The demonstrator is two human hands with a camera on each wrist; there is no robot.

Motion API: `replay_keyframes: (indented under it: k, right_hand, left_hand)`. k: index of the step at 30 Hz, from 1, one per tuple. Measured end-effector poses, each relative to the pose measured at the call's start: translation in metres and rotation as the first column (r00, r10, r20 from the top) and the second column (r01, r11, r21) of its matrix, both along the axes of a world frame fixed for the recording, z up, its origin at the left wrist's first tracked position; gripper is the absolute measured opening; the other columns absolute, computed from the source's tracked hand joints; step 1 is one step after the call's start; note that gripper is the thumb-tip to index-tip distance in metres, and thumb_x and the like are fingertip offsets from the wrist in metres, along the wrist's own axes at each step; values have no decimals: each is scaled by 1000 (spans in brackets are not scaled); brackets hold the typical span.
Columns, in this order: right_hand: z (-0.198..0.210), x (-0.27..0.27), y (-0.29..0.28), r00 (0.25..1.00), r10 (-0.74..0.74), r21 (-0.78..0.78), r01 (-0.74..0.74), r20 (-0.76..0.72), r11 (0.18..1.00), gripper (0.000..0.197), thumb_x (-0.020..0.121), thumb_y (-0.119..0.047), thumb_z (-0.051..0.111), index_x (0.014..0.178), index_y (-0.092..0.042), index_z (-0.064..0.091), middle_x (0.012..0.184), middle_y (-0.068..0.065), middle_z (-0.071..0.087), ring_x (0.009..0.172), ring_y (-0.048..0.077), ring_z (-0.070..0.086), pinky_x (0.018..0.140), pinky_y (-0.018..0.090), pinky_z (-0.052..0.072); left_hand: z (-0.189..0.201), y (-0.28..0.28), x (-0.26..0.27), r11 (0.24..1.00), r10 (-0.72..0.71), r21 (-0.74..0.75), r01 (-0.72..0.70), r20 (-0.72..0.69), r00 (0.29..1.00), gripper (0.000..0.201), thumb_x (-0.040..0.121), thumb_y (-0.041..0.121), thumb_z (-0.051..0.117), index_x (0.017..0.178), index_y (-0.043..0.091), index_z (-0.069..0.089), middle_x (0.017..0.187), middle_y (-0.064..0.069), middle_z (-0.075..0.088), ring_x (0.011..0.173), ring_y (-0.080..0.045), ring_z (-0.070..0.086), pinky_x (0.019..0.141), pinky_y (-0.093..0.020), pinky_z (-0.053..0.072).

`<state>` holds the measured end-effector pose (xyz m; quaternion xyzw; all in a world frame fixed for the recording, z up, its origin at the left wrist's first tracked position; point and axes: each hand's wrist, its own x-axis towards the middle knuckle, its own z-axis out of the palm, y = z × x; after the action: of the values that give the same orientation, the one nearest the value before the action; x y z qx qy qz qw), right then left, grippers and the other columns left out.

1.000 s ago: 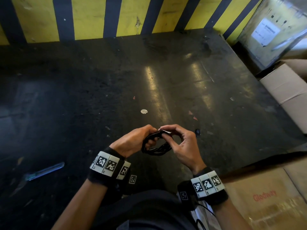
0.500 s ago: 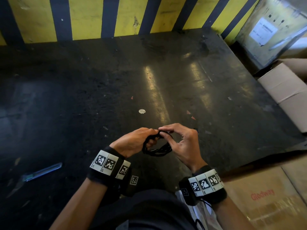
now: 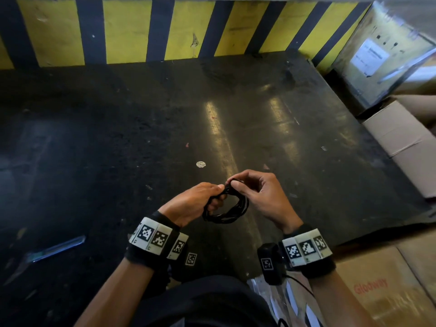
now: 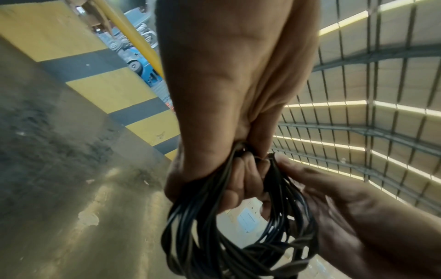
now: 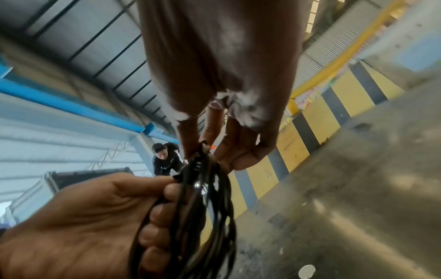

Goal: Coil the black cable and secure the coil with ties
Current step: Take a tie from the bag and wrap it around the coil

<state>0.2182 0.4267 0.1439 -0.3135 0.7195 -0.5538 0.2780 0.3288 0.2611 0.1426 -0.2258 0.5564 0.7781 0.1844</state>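
Black and scuffed, the table [image 3: 118, 149] is filling most of the head view, with light glaring along its middle. A yellow-and-black striped barrier [image 3: 132, 31] is running along its far edge. Cardboard boxes [image 3: 401, 138] are crowding its right edge, and another box printed in red [image 3: 382, 296] is sitting at the near right corner; what they hold cannot be told. A blue-tinted strip [image 3: 56, 249] is lying near the near left corner, and a small pale disc [image 3: 200, 164] is lying toward the middle, just beyond the hands.

Nothing is standing between the camera and the work. Both hands are hovering above the near edge, holding the black cable [image 3: 227, 208] clear of the table. The cable is wound into a many-stranded loop, its ring hanging down from the hands, its long axis lying roughly left to right.

The left hand [image 3: 195, 201] is gripping the loop's left side, fingers [image 4: 241, 181] curled through the ring. The right hand [image 3: 262, 197] is pinching the top of the bundle between thumb and fingertips [image 5: 190, 136]. Whether a tie is there cannot be told.
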Motion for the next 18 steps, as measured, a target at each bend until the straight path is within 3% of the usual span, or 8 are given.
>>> replay_keyframes:
  k: [3,7,12,14,16,18]
  right_hand:
    - [2,3,1,998,2,20,-1,-58,1000,22,81,-26,84,101,-17,78,97,1,79,95,18,76,91,34,59]
    - [6,5,-6,972,-127,-19,126,-197,992,13,80,-24,85,83,-13,80,78,0,79,77,19,76,77,37,62]
    - [4,5,-12,888,-127,-50,117,-443,992,12,83,-19,83,78,-9,79,71,-2,76,64,10,71,64,24,56]
    - [4,4,-15,889,-130,-54,119,-439,991,12,84,-18,82,77,-9,79,71,-2,76,64,11,71,66,18,53]
    - [4,4,-17,902,-123,-46,115,-414,992,11,86,-18,80,79,-10,78,74,-1,76,69,12,71,74,9,48]
    - [2,4,-18,941,-102,-8,105,-324,994,10,89,-24,76,91,-14,77,84,-2,77,80,11,73,82,16,53]
  left_hand:
    - [-2,-4,3,997,14,75,-12,-26,1000,32,106,25,38,85,15,61,67,5,49,61,-6,42,62,-23,33]
    - [-1,1,1,998,2,62,-1,-26,1000,32,106,26,37,85,15,58,66,5,47,60,-7,41,61,-24,31]
    - [-2,-1,1,995,13,95,-12,-14,1000,32,106,28,38,84,15,58,67,4,46,61,-8,41,62,-26,32]
    - [-1,0,0,996,24,83,-23,-13,1000,33,106,28,36,84,15,57,67,4,44,61,-9,39,62,-26,31]
    - [1,-1,0,997,35,69,-34,-13,999,33,107,28,35,85,16,56,68,3,44,61,-9,39,63,-26,32]
    - [3,-4,2,995,69,68,-67,-28,997,33,107,29,34,85,16,56,69,3,44,61,-9,40,64,-26,33]
